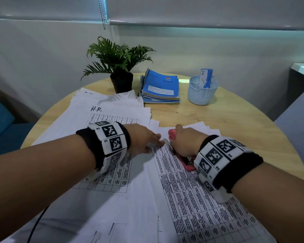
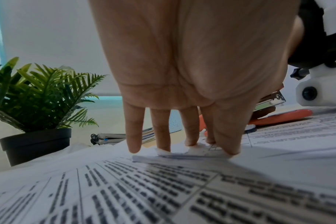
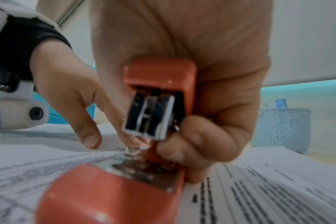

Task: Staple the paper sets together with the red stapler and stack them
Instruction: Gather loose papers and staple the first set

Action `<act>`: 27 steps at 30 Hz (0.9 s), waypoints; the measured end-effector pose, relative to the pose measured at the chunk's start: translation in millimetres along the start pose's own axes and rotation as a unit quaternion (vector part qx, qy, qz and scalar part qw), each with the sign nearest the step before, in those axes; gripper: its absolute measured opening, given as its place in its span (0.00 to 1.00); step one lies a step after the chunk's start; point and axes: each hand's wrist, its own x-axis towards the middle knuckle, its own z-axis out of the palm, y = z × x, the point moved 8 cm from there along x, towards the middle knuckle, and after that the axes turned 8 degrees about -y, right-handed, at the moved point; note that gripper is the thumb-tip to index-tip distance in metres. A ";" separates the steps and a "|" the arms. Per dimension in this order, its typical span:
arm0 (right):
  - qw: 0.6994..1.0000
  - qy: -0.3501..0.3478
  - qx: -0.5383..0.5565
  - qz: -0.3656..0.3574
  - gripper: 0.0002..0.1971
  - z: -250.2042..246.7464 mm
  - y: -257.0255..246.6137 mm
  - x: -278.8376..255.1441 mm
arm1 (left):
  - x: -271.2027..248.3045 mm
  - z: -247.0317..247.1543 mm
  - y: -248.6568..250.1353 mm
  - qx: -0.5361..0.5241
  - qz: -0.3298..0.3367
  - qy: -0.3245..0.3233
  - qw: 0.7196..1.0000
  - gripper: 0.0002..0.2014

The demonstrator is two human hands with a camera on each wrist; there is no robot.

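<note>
My right hand (image 1: 182, 142) grips the red stapler (image 1: 171, 133) at the middle of the round table, fingers curled under it and thumb on top. In the right wrist view the stapler (image 3: 159, 84) gapes, its metal magazine lifted off the red base, at the top corner of a printed paper set (image 1: 191, 199). My left hand (image 1: 147, 140) lies just left of it. Its straight fingertips (image 2: 163, 147) press that paper corner (image 2: 194, 151) flat, close to the stapler's mouth. More printed sheets (image 1: 104, 109), one marked "H.R", are fanned out at the left.
At the back of the wooden table (image 1: 235, 123) stand a potted fern (image 1: 121, 81), a stack of blue spiral notebooks (image 1: 161, 88) and a pale blue basket (image 1: 202, 92) holding a staples box (image 1: 206, 78). A black cable (image 1: 37, 223) hangs at the lower left.
</note>
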 end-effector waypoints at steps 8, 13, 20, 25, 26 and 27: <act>0.999 -0.014 -0.023 -0.018 0.22 -3.6 0.3 -4.6 | 2.3 -0.7 1.1 0.006 -0.007 0.000 1.000 0.26; 0.997 -0.025 -0.065 -0.032 0.21 -6.2 -5.1 -12.1 | 2.5 -0.5 1.0 0.012 -0.008 -0.005 1.000 0.27; 0.999 -0.032 0.023 -0.021 0.25 -5.6 5.6 -1.6 | 3.3 0.2 -0.5 0.019 -0.013 0.001 1.000 0.27; 0.999 -0.041 0.023 -0.016 0.21 -9.7 6.6 -4.9 | 5.0 0.9 -2.6 0.014 -0.011 0.003 1.000 0.27; 0.999 -0.041 0.007 -0.019 0.20 -10.2 7.8 -6.2 | 4.5 0.2 -1.5 0.017 -0.010 0.001 1.000 0.27; 0.999 -0.041 -0.016 -0.018 0.20 -10.3 10.4 -6.9 | 4.3 -0.9 0.1 0.019 -0.007 -0.001 1.000 0.27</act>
